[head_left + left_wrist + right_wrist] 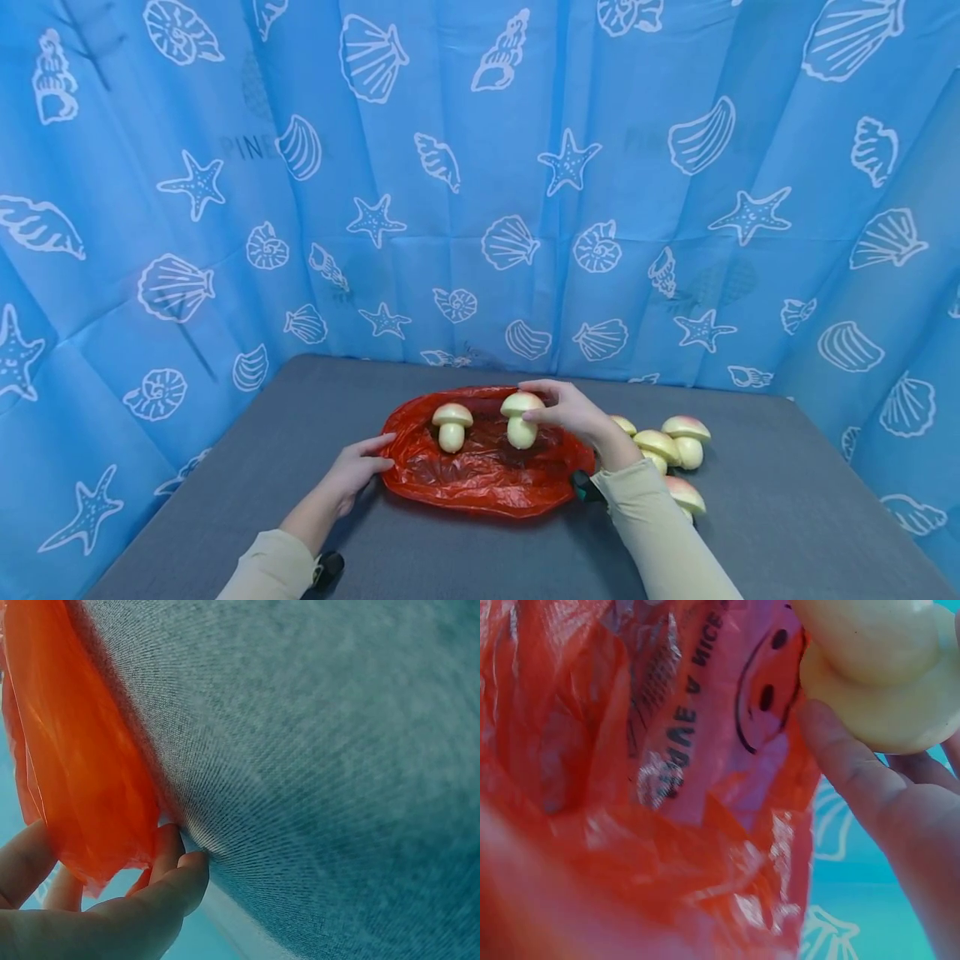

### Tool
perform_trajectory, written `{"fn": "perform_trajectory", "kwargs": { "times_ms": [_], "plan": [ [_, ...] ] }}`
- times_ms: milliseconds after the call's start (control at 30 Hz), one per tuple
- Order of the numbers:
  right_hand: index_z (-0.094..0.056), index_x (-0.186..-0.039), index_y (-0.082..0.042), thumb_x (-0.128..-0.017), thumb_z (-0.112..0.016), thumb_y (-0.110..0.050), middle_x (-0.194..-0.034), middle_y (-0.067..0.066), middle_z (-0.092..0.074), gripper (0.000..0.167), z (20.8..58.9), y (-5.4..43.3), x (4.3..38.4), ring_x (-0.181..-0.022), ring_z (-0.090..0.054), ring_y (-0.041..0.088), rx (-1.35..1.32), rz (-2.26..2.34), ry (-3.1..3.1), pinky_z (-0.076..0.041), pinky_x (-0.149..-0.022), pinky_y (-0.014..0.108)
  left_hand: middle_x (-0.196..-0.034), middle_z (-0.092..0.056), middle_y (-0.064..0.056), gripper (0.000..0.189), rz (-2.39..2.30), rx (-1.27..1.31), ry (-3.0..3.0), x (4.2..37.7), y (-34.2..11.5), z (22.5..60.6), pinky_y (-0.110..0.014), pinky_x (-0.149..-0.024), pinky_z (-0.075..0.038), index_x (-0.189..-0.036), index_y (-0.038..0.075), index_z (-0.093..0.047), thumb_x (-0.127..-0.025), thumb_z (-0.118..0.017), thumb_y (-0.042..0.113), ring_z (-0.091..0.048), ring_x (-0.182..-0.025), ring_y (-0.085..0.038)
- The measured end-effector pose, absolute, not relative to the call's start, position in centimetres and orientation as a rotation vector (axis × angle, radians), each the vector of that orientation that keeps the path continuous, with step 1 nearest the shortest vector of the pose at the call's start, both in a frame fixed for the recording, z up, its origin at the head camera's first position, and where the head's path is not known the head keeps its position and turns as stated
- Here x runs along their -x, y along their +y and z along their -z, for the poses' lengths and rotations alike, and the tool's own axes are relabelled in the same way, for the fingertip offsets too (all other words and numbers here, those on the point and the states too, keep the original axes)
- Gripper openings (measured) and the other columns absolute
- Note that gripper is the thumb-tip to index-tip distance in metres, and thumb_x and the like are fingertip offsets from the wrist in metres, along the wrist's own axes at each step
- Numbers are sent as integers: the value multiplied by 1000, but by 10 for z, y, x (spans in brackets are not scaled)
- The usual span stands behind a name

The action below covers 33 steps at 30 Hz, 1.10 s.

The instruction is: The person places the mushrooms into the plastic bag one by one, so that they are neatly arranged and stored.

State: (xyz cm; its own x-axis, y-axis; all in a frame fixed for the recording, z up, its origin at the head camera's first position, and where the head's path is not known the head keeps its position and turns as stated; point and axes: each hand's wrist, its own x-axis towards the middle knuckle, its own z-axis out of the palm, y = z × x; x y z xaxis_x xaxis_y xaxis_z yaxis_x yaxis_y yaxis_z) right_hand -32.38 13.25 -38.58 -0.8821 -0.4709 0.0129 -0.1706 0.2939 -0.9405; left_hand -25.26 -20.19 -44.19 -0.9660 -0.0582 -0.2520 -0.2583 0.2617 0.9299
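Note:
A red plastic bag (480,493) lies spread open on the grey table. My left hand (356,471) holds its left edge; in the left wrist view the thumb and fingers lie around the bag's orange-red film (94,765). My right hand (576,412) grips a toy mushroom (521,429), pale with a pinkish cap, over the right part of the bag. The right wrist view shows the thumb against the mushroom's cap (889,724). A second mushroom (452,433) stands upright inside the bag, left of the held one.
Several more pale mushrooms (687,442) sit on the table to the right of the bag, partly hidden behind the right forearm. A blue curtain (480,208) with white shell prints hangs behind the grey table (795,517).

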Motion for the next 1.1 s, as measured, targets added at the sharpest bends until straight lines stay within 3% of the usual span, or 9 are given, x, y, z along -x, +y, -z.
{"fn": "perform_trajectory", "kwargs": {
  "times_ms": [200,467,733,1100],
  "plan": [
    [-46,-137,10,-90,-66,-4,-132,27,-51,53,398,123,330,-106,-56,26,579,1625,2284,-48,-92,48,-149,-30,-31,50,-1788,294,2366,252,-200,442,-62,-105,-28,-143,4,-48,-93,-56,4,-26,-136,-50],
    [-52,-134,7,-89,-68,-5,-132,23,-52,50,408,109,334,-113,-53,30,528,1592,2354,-49,-89,39,-150,-30,-31,50,-1798,293,2363,252,-201,441,-62,-106,-27,-142,3,-48,-93,-56,3,-25,-137,-50],
    [-53,-131,9,-86,-68,0,-128,25,-54,48,417,96,340,-109,-55,32,538,1606,2388,-49,-88,40,-150,-30,-31,49,-1808,289,2362,252,-201,441,-61,-106,-28,-142,3,-48,-93,-56,2,-26,-137,-50],
    [-55,-128,7,-86,-67,1,-120,18,-59,44,431,86,344,-103,-57,27,387,1624,2393,-49,-88,41,-149,-31,-32,49,-1811,286,2370,252,-201,441,-62,-105,-28,-141,3,-49,-93,-56,2,-26,-136,-50]
  ]
}}
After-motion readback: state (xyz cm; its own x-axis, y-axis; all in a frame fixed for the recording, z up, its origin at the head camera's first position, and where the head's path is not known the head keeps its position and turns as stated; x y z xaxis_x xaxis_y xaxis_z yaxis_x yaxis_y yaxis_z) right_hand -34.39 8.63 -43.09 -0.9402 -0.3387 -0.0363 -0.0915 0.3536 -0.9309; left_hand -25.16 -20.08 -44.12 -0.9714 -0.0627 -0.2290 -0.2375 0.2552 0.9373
